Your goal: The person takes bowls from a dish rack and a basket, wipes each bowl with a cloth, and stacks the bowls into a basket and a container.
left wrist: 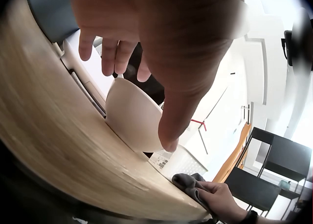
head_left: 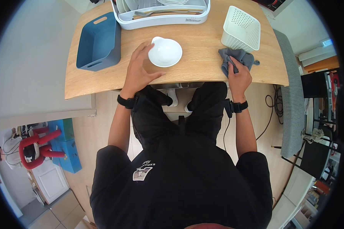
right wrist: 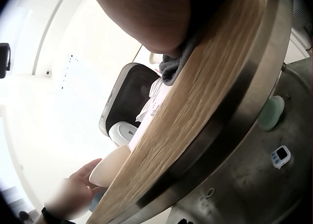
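A small white bowl (head_left: 165, 52) with a little lug on its rim stands upright on the wooden table. At its left side is my left hand (head_left: 139, 69), fingertips right at the rim by the lug, thumb spread out toward the table's front edge. In the left wrist view the fingers reach out fairly straight over the bowl (left wrist: 132, 114). My right hand (head_left: 239, 78) pinches a crumpled dark grey cloth (head_left: 233, 57) against the table at the right. The palm side of that hand is hidden.
A blue bin (head_left: 116, 45) stands at the left of the table (head_left: 195, 42). A white dish rack (head_left: 160, 23) with plates and chopsticks is at the back. Just behind the cloth sits a white perforated basket (head_left: 233, 40). The table's front edge runs close to both wrists.
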The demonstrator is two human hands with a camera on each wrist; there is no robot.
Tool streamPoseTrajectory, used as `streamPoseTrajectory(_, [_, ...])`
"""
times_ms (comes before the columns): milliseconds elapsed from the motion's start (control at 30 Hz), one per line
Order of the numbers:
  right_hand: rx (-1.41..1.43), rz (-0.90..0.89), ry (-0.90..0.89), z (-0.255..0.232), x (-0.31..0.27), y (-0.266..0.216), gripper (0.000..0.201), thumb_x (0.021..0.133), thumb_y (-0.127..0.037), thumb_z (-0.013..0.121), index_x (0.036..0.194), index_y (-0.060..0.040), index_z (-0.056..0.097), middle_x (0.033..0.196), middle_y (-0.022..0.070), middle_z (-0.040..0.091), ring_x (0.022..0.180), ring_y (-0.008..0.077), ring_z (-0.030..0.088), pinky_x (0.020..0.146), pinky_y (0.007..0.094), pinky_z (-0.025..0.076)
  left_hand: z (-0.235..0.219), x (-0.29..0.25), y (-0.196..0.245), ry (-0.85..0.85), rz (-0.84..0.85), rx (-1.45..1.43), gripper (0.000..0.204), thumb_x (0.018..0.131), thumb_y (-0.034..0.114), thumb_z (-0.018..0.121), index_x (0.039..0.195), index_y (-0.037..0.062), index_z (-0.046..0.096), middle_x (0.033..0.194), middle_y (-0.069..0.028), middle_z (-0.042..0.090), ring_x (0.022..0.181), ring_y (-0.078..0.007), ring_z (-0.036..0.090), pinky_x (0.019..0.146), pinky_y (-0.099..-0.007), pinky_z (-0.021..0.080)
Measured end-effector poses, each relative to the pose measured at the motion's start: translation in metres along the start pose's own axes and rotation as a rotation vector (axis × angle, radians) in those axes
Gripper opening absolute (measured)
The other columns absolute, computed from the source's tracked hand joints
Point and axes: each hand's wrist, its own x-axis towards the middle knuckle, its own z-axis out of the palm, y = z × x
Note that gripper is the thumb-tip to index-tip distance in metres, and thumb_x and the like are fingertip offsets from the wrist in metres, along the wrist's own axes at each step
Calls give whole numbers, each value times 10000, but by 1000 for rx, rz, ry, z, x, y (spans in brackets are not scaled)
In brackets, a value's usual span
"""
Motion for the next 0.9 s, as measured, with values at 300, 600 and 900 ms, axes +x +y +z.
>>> streamPoseTrajectory(300, [-19, -34, 8, 0, 1, 0, 230, 856, -171, 746, 1081, -194, 790, 920, 108, 744, 816, 301, 673, 723, 390, 531, 28, 10, 5, 1, -247, 43, 1124, 554, 335, 980, 1488, 42, 428, 1363, -192, 608, 1313, -357, 536, 1126, -467, 392])
streamPoseTrajectory(600, [-47, -149, -23, -3, 5, 2, 216, 833, -114, 737, 1042, -139, 787, 996, 91, 761, 850, 315, 676, 776, 405, 543, 35, 9, 4, 135, -159, -297, 999, 580, 184, 970, 1426, -7, 476, 1349, -181, 596, 1259, -324, 584, 1035, -404, 502])
streamPoseTrajectory(900, [49, -181, -145, -9, 33, -29, 207, 825, -130, 770, 1030, -107, 785, 877, 113, 741, 780, 313, 669, 699, 403, 529, 41, -2, 20, -37, -270, -839, 1080, 643, 82, 956, 1528, 26, 339, 1456, -140, 498, 1324, -253, 530, 1123, -393, 451])
